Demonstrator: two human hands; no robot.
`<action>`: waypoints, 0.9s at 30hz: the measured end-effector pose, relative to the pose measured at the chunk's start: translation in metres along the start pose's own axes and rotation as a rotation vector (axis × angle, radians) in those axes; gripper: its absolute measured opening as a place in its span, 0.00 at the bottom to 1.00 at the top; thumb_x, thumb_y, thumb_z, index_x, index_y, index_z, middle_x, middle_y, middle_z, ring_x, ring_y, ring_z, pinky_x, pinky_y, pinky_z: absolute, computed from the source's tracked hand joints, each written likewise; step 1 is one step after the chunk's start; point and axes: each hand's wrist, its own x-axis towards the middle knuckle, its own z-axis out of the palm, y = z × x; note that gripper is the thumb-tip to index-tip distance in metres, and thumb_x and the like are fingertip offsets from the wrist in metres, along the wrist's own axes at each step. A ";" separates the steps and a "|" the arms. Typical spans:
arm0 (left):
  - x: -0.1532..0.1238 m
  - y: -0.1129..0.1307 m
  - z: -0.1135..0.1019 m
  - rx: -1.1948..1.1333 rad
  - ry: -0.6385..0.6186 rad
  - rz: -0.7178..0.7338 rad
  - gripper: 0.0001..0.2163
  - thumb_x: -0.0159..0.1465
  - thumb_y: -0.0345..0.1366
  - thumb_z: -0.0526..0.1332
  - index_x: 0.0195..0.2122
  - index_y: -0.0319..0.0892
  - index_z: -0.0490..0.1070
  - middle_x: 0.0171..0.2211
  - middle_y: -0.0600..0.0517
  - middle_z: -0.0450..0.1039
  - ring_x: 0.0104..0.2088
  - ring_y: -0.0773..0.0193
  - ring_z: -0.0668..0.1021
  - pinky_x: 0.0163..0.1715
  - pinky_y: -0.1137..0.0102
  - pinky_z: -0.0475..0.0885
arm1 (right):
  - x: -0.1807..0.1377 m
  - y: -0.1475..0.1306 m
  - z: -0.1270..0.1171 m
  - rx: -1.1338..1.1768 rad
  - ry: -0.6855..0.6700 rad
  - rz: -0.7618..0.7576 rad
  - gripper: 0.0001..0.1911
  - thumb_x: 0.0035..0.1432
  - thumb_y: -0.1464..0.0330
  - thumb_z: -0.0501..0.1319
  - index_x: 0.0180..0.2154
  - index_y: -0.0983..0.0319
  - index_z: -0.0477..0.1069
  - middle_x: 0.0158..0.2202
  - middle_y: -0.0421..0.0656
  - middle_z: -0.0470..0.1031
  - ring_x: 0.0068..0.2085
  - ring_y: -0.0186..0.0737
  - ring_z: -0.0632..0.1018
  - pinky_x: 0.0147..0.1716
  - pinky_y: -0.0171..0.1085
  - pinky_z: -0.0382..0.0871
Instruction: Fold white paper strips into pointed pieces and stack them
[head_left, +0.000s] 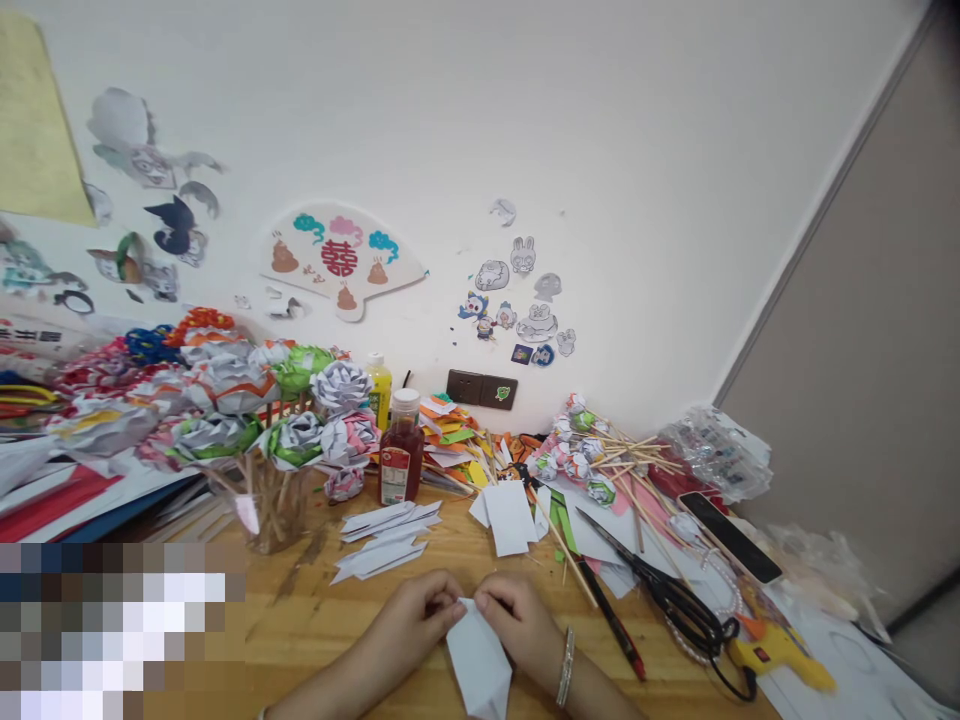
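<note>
A folded sheet of white paper (478, 655) hangs between my two hands, low in the middle of the head view. My left hand (421, 622) pinches its upper left corner between thumb and fingers. At the upper right edge, my right hand (520, 622) pinches it too, and a bracelet circles that wrist. The paper's lower end has slanted folds and runs toward the bottom edge. Beyond my left hand lie several folded white paper strips (386, 538). Flat white paper pieces (510, 518) lie beyond my right hand.
Black scissors (660, 590), a pen (615, 620), a yellow glue gun (780, 655) and a phone (731, 537) lie at the right. Paper flowers (232, 380) stand in a clear container (262, 510) at the left. A red-filled bottle (400, 455) stands near the wall.
</note>
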 end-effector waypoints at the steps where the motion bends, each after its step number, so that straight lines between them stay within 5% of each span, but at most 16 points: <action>1: 0.000 0.000 0.000 0.007 0.001 0.004 0.07 0.51 0.37 0.54 0.23 0.39 0.64 0.17 0.58 0.61 0.21 0.70 0.64 0.21 0.77 0.59 | 0.000 0.001 0.000 0.028 -0.002 0.012 0.14 0.53 0.69 0.50 0.19 0.65 0.65 0.16 0.35 0.58 0.21 0.30 0.62 0.20 0.28 0.52; 7: -0.004 0.004 -0.001 0.143 0.003 0.060 0.07 0.53 0.36 0.53 0.24 0.39 0.68 0.21 0.55 0.67 0.24 0.68 0.68 0.25 0.77 0.61 | 0.002 0.004 0.000 0.034 -0.035 0.024 0.18 0.54 0.67 0.50 0.14 0.64 0.58 0.15 0.33 0.51 0.20 0.29 0.58 0.19 0.28 0.50; 12: -0.006 0.005 -0.004 0.216 0.004 0.100 0.08 0.54 0.37 0.54 0.25 0.39 0.69 0.22 0.54 0.68 0.25 0.68 0.69 0.26 0.77 0.62 | 0.002 0.003 0.000 0.003 -0.072 -0.062 0.21 0.56 0.61 0.46 0.16 0.64 0.61 0.17 0.35 0.56 0.21 0.30 0.61 0.21 0.29 0.52; 27: -0.001 -0.001 -0.001 -0.021 -0.038 0.011 0.11 0.53 0.41 0.53 0.25 0.37 0.65 0.19 0.58 0.62 0.22 0.70 0.65 0.22 0.77 0.59 | 0.001 0.008 0.001 -0.099 -0.047 -0.070 0.19 0.57 0.62 0.45 0.20 0.64 0.63 0.18 0.37 0.61 0.22 0.31 0.63 0.21 0.29 0.54</action>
